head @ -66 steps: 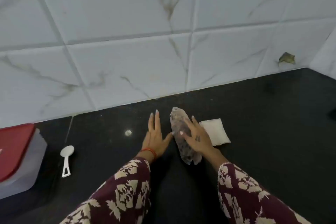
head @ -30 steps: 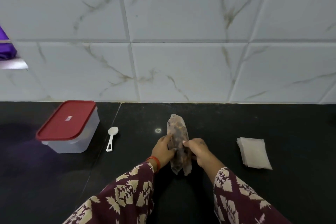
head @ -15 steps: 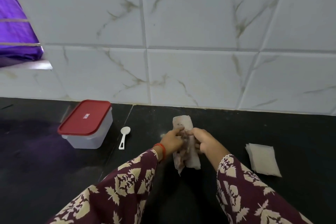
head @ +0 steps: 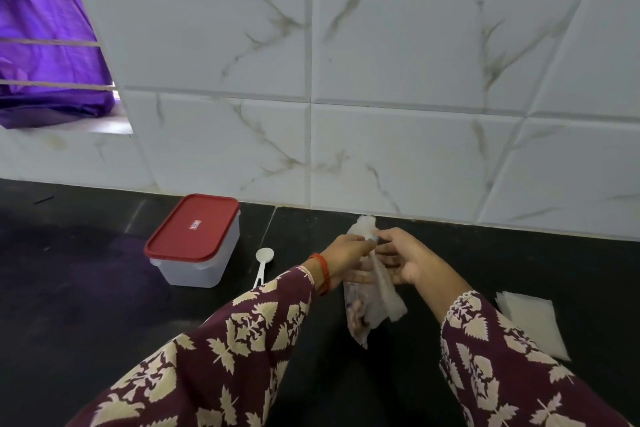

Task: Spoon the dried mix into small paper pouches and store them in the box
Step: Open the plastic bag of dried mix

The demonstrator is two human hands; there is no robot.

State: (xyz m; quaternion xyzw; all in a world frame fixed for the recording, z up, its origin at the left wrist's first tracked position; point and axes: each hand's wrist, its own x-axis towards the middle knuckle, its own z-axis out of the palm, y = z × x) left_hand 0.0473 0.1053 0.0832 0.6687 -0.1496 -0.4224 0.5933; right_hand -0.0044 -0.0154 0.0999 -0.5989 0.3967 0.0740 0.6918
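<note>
**Soft bag of mix held at its neck, everything else untouched**

The surface is black and runs back to a white tiled wall. Near its back edge, left of centre, stands the box, a clear tub under a red lid that looks pressed on. It should be light, rigid and easy to take by its long sides; the lid will probably want a lift at a corner lip while the other hand steadies the tub.

By the right edge lies a flat stack of white pouches. They look thin and limp, so one is best peeled off by a corner or an open edge, and it will need holding open while it is filled.

At centre is the bag of dried mix, thin clear plastic, twisted at the top, its bulging lower end towards the front edge. I judge it light, floppy and a little slippery, shifting shape as the mix moves; the neck is the place to hold it, with a hand under the belly if it is tipped. The left hand has its fingers pinched on the neck. The right hand meets it there with thumb and forefinger, the other fingers spread loosely behind the plastic; how firmly it grips I cannot tell.

Just right of the box lies a small white spoon, bowl towards the wall. It is stiff and very light, best picked up by the handle.
</note>
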